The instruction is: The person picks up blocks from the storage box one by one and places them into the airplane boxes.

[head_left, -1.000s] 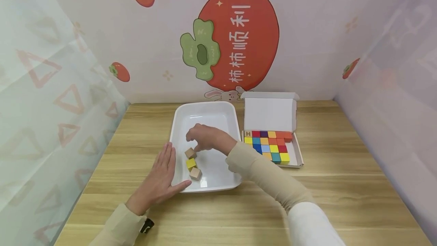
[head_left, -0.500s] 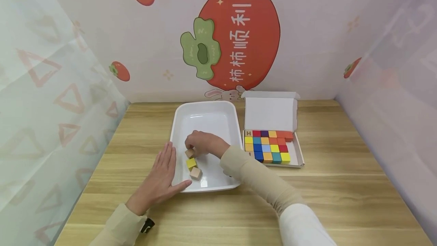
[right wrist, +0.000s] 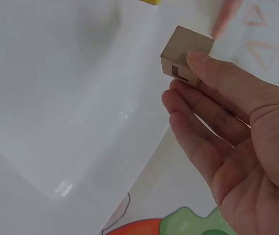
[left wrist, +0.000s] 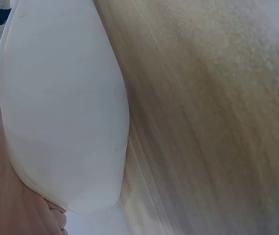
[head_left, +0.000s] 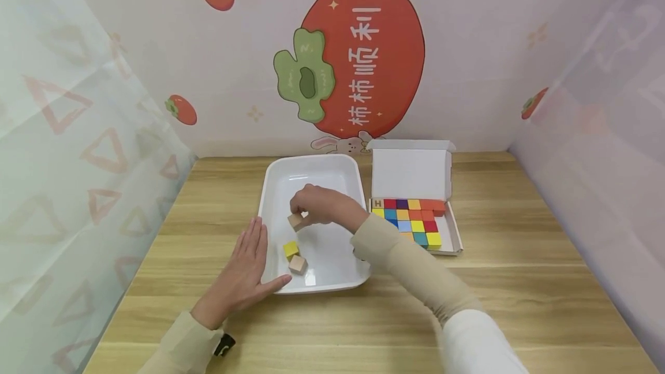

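My right hand (head_left: 324,205) pinches a plain wooden cube (head_left: 296,222) between thumb and fingers, above the white tray (head_left: 332,264). In the right wrist view a dark L-shaped mark shows on one side of the wooden cube (right wrist: 186,51). Below it in the tray lie a yellow cube (head_left: 291,250) and a second wooden cube (head_left: 298,264), touching or nearly so. With fingers straight, my left hand (head_left: 243,273) rests against the tray's left rim, thumb along the near corner. The left wrist view shows the tray's outer wall (left wrist: 65,98) beside that hand.
Right of the tray stands an open white box (head_left: 454,229) holding rows of coloured cubes, one marked H. Its lid (head_left: 410,173) stands raised at the back. A patterned backdrop (head_left: 234,62) rises behind the wooden table (head_left: 519,281), with fabric at both sides.
My right hand came down on the wooden cube farthest back in the group, took hold of it and lifted it away from the yellow one. The left hand stayed in place.
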Action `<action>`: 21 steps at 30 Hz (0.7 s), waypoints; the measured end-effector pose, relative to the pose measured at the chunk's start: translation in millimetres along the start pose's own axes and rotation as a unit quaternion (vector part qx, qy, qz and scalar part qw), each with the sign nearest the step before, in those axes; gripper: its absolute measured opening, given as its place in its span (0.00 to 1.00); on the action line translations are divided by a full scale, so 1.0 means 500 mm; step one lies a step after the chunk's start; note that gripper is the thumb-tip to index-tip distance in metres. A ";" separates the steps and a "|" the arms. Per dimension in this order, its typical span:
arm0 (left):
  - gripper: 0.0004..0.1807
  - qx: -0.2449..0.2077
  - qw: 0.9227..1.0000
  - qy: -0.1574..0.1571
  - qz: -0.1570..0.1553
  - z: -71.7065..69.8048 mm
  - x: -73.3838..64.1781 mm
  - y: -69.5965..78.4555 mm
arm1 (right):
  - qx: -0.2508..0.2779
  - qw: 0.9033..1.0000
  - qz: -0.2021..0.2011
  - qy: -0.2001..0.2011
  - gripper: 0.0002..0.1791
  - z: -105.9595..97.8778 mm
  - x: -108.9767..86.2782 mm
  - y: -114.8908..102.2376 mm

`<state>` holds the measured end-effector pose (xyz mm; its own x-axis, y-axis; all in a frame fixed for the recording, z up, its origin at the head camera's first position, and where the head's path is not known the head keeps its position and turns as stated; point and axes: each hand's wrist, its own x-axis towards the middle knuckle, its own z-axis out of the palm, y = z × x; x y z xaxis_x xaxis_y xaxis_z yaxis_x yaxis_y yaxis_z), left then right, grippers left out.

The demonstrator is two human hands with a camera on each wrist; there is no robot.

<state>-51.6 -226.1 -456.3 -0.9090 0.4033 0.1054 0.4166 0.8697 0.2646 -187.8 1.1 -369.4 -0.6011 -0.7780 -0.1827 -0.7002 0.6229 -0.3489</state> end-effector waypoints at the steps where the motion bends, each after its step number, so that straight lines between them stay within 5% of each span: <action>1: 0.64 -0.002 1.000 0.001 -0.001 0.001 -0.001 0.000 | 0.004 1.000 0.000 0.002 0.17 -0.009 -0.013 0.003; 9: 0.65 -0.016 1.000 -0.013 -0.007 0.001 -0.006 0.003 | 0.013 0.999 0.007 0.037 0.15 -0.054 -0.137 0.069; 21: 0.65 -0.014 1.000 -0.014 -0.004 0.002 0.000 -0.002 | 0.035 0.984 0.143 0.102 0.15 -0.077 -0.369 0.208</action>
<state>-51.8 -226.6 -457.5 -0.9114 0.4044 0.0768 0.4084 0.8650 0.2916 -164.5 212.6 -336.6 -0.8394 -0.5350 -0.0963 -0.4673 0.8007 -0.3749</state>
